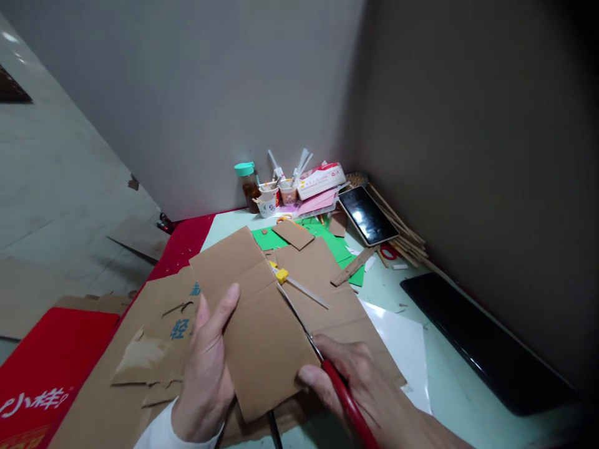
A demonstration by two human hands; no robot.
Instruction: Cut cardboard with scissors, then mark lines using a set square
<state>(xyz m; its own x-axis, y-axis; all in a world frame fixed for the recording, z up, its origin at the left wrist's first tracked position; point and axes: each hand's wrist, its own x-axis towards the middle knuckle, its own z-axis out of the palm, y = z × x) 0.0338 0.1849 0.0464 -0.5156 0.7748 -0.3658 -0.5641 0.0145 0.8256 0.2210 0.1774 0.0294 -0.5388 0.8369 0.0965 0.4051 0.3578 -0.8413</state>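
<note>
My left hand (206, 368) grips a brown cardboard piece (255, 324) by its left edge, thumb on top. My right hand (360, 386) holds red-handled scissors (344, 396), whose blades (292, 312) run along the right edge of that piece, cutting into it. Under the piece lies a larger sheet of cardboard (154, 349) with blue print. A yellow utility knife (297, 284) rests on the cardboard just beyond the scissor tips.
At the back corner stand a bottle with a teal cap (248, 184), paper cups with sticks (276, 196), a tissue pack (322, 178) and a tablet (367, 215). Green paper (337, 246), wooden sticks (402, 234), a white sheet (405, 349), a black keyboard (482, 343), a red box (42, 374).
</note>
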